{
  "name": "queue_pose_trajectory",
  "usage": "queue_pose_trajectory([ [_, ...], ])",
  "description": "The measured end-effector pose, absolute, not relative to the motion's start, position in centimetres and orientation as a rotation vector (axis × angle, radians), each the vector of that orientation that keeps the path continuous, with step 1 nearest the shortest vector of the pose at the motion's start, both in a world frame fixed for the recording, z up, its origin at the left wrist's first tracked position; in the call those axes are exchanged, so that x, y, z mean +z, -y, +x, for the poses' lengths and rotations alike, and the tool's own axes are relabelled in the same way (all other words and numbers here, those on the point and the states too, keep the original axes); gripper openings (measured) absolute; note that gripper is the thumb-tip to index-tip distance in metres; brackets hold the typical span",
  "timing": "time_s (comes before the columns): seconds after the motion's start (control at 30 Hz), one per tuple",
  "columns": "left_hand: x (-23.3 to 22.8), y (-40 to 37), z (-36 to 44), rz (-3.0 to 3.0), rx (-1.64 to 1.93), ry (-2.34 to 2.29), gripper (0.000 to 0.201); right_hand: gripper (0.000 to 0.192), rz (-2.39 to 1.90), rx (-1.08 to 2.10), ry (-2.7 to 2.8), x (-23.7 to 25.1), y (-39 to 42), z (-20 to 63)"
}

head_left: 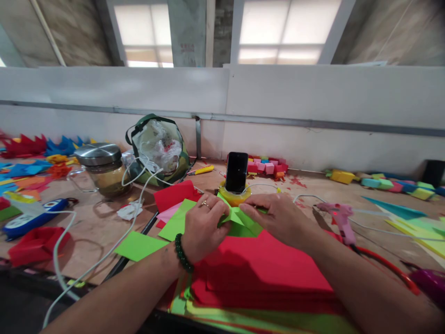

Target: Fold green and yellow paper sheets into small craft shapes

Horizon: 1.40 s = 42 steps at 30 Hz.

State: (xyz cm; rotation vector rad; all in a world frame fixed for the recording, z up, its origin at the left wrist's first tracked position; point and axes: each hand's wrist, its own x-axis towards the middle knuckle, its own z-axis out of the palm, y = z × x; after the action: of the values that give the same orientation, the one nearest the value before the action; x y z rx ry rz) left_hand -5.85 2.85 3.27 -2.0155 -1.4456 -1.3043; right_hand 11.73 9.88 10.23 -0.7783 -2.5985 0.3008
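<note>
Both my hands grip a partly folded sheet of green paper [239, 223], held over a stack of red paper [264, 266]. My left hand [205, 225], with a ring and a dark bead bracelet, pinches its left side. My right hand [278, 215] closes on the right side, its fingertips partly hidden. Flat green sheets [141, 246] lie left of my left hand, beside red folded paper [175, 195]. Just beyond the held paper, a smartphone [237, 171] stands upright in a yellow holder [233, 198].
At left stand a glass jug [104, 178] with a metal lid and a camouflage bag [182, 160]; white cables [134, 218] run across there. A yellow cutter [203, 170] lies near the wall. To the right are a pink glue gun [342, 220] and a teal paper sheet [394, 209].
</note>
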Motion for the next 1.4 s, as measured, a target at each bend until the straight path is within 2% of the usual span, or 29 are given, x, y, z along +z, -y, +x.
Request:
queue_pose_trajectory([
  [0.17, 3.4, -2.7, -5.6, -2.010, -1.341, 1.496, 0.017, 0.015, -0.788, 0.237, 2.547, 9.4, -9.4, 11.3],
  [0.33, 3.6, -2.6, -5.5, -2.066, -1.413, 1.473, 0.022, 0.018, -0.709, 0.034, 2.576, 8.7, -8.8, 11.2],
  [0.47, 3.4, -2.7, -5.4, -2.140, -1.463, 1.523, 0.026, 0.019, -0.702, 0.001, 2.588, 8.6, -8.5, 11.0],
  [0.67, 3.3, -2.6, -5.5, -2.137, -1.446, 1.465, 0.025, 0.019, -0.801, 0.072, 2.629, 9.2, -8.5, 11.0],
  [0.9, 3.4, -2.2, -5.5, -2.206, -1.205, 1.275, 0.013, 0.021, -0.809, 0.144, 2.669, 10.4, -9.1, 12.0],
  [1.23, 2.8, -2.1, -5.6, -2.196, -1.097, 1.251, 0.010, 0.018, -0.880, 0.123, 2.579, 9.4, -8.8, 11.0],
  [1.4, 3.0, -2.0, -5.6, -2.200, -1.099, 1.232, 0.009, 0.017, -0.804, 0.370, 2.588, 9.4, -9.4, 11.2],
])
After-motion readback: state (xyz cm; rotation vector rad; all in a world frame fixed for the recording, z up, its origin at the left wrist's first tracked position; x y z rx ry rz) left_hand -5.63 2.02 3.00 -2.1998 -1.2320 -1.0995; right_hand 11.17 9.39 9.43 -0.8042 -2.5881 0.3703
